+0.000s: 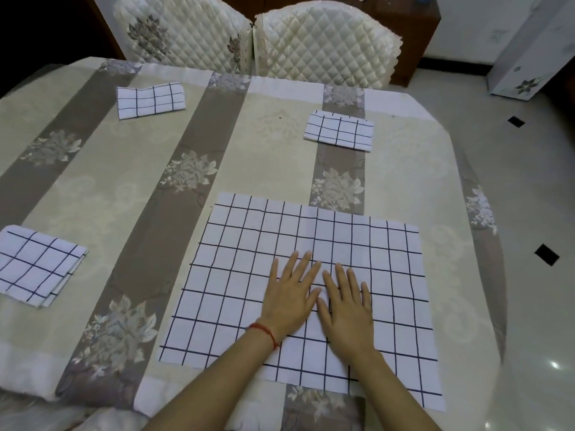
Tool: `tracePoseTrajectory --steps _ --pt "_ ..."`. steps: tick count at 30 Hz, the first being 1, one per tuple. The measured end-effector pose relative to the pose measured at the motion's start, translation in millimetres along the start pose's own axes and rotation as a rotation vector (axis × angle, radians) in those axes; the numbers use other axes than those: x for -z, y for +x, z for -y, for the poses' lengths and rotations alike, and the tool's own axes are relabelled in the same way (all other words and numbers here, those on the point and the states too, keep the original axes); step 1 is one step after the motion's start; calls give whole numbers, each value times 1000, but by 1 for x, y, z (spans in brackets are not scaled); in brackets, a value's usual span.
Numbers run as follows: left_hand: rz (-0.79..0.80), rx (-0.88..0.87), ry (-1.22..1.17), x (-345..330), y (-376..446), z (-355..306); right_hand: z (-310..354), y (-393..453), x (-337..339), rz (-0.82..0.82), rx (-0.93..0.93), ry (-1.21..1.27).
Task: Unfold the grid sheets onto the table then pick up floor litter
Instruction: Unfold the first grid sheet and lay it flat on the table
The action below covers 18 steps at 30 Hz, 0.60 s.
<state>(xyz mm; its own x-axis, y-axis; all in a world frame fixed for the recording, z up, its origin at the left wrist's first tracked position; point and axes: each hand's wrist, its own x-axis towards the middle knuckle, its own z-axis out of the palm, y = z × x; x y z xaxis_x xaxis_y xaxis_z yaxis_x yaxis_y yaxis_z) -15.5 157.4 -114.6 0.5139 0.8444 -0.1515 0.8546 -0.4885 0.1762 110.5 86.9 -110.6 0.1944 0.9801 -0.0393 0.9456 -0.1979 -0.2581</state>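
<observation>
Lower centre of frame: one grid sheet (298,293) lies unfolded on table (130,169), left hand (289,293) and right hand (348,300) flat, fingers straight, pressing it. Three folded sheets (151,100) (339,130) (37,264) remain; no floor litter visible.

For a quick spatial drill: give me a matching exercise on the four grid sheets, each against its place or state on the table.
Sheets:
1. unfolded sheet
2. far-left folded sheet
3. far-right folded sheet
4. near-left folded sheet

Places:
A. at the table's left edge
B. flat under both hands
C. before the left chair
D. on a brown stripe, before the right chair

Pairs: 1-B, 2-C, 3-D, 4-A
</observation>
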Motion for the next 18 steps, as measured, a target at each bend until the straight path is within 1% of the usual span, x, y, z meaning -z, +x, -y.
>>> tracePoseTrajectory --steps 2,5,6,9,11,12,14,16,18 --pt "-33 -4 30 -3 0 2 3 6 8 -18 -21 77" --pt "-66 -13 17 -3 2 -2 14 37 26 -101 -74 144" --pt "-76 -13 13 -3 1 -3 18 49 29 -81 -48 138" --pt "-97 8 10 -4 1 -4 15 71 24 92 90 117" --pt "-97 16 12 -4 1 -4 -1 72 17 124 97 90" --pt "-98 20 17 -4 0 -3 -10 72 15 112 59 77" --pt "-101 29 13 -4 1 -3 -34 71 16 75 -84 58" --pt "-93 30 6 -4 0 -2 -58 67 23 42 -274 45" --pt "-96 31 12 -4 0 -3 -65 61 30 -21 -476 77"
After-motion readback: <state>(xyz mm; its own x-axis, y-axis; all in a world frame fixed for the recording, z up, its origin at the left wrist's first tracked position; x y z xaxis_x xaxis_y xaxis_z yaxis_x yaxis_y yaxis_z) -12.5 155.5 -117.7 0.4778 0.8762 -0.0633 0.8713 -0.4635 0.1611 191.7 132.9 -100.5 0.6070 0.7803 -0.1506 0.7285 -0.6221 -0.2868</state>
